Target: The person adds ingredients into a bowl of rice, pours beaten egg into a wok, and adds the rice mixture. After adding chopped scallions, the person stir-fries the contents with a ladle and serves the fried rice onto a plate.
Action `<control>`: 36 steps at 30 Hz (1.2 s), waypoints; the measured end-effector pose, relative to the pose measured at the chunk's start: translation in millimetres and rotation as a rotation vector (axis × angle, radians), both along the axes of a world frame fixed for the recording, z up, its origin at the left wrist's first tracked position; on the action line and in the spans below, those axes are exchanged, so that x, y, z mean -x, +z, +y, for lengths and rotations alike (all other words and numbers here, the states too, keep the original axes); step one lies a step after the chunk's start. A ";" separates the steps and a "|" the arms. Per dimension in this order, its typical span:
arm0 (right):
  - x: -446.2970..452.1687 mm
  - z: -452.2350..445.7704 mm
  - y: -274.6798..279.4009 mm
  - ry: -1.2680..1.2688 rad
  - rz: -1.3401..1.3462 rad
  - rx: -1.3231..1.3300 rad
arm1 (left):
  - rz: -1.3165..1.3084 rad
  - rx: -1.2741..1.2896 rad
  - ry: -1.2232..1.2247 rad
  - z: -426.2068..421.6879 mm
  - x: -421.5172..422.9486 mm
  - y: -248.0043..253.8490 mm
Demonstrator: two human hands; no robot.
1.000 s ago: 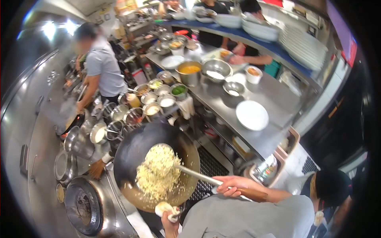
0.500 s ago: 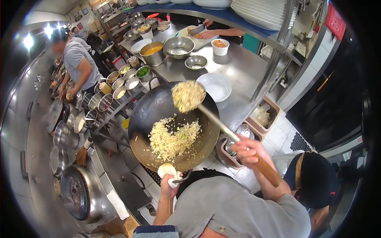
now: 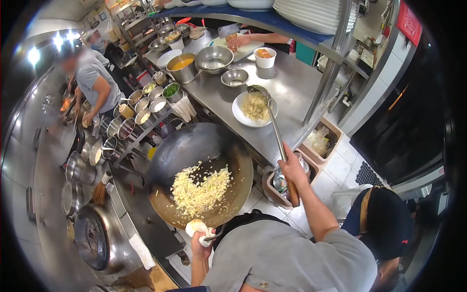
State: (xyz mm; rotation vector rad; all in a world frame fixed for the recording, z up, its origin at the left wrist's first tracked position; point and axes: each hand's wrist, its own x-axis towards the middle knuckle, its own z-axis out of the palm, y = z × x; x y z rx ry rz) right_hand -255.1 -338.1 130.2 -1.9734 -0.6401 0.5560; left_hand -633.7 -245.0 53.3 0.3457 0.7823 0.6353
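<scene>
My left hand [image 3: 201,242] is closed around the handle of a large dark wok [image 3: 204,141], with a white folded cloth [image 3: 197,228] between palm and metal. Fried rice [image 3: 200,191] with bits of egg and green lies in the wok's middle. In my right hand [image 3: 293,168] is a long ladle [image 3: 276,129] with a wooden grip. Its bowl is tipped over a white plate [image 3: 237,113] on the steel counter, where a mound of fried rice [image 3: 255,105] sits. Whether the ladle bowl touches the rice I cannot tell.
On the steel counter [image 3: 301,87] stand metal bowls [image 3: 214,57], a pot of orange liquid [image 3: 184,67] and a white tub [image 3: 265,57]. Across it, a co-worker's hand [image 3: 238,41] is near a cleaver. Another person [image 3: 95,78] works at left. Bins [image 3: 322,141] stand below right.
The ladle has moved from above the wok to the plate and turned over, and rice now lies on that plate. The wok has shifted down and slightly left with my left hand.
</scene>
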 end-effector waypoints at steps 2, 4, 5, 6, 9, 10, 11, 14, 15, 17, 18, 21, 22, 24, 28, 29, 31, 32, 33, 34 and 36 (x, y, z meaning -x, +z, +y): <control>-10.3 -0.9 -32.7 -0.007 -0.313 -0.007 | 0.024 0.014 0.042 -8.8 10.0 6.0; -12.7 0.3 -47.6 -0.025 -0.408 0.012 | 0.075 0.021 0.092 -11.9 21.4 -0.2; -9.7 0.6 -44.1 -0.033 -0.433 0.012 | 0.111 0.041 0.142 -16.1 25.5 2.9; -6.1 -2.0 -38.6 -0.035 -0.402 -0.003 | 0.150 0.063 0.194 -21.0 30.1 4.5; 7.4 -15.8 -21.0 0.017 -0.361 0.014 | 0.117 0.089 0.216 -33.2 47.8 1.1; -5.7 -17.5 -25.2 0.047 -0.351 0.025 | 0.123 0.107 0.239 -35.6 35.5 -0.2; -0.3 -21.1 -28.0 0.059 -0.340 0.003 | 0.132 0.085 0.253 -40.6 39.1 0.8; 7.8 -27.3 -32.5 0.072 -0.319 -0.037 | 0.095 0.112 0.290 -49.1 46.3 3.1; 7.1 -26.1 -30.3 0.064 -0.319 -0.036 | 0.091 0.118 0.280 -49.3 50.3 0.2; -7.7 -20.3 -28.5 0.067 -0.389 -0.078 | 0.094 0.132 0.261 -48.0 53.1 -5.8; -12.3 -16.9 -19.6 0.083 -0.386 0.015 | 0.095 0.114 0.250 -47.6 58.0 -5.6; -26.6 -8.6 8.0 0.145 -0.436 0.259 | 0.086 0.072 0.202 -44.4 65.4 -6.4; -37.0 -7.6 4.4 0.182 -0.498 0.318 | 0.073 0.073 0.178 -43.4 69.1 -7.2; -55.2 -18.7 2.2 0.245 -0.605 0.391 | 0.037 0.075 0.149 -41.2 69.4 -11.8; -39.8 -32.5 6.5 0.236 -0.693 0.326 | 0.026 0.048 0.078 -38.4 66.6 -5.3; -28.8 -36.1 12.8 0.215 -0.697 0.286 | 0.030 0.034 0.074 -37.0 66.1 -7.8; 4.6 -36.7 31.1 0.200 -0.483 0.187 | 0.022 0.030 0.066 -31.5 66.4 -18.1; 25.5 -38.8 39.2 0.185 -0.368 0.135 | -0.014 0.030 0.035 -28.3 69.0 -22.6; 45.6 -46.8 40.4 0.266 -0.349 -0.042 | -0.031 0.005 0.037 -25.6 68.7 -25.0; 66.2 -57.5 40.4 0.361 -0.265 -0.055 | -0.051 -0.019 0.034 -23.6 66.1 -28.1; 108.3 -75.7 37.3 0.534 -0.261 -0.117 | -0.086 -0.041 0.007 -21.0 68.5 -37.7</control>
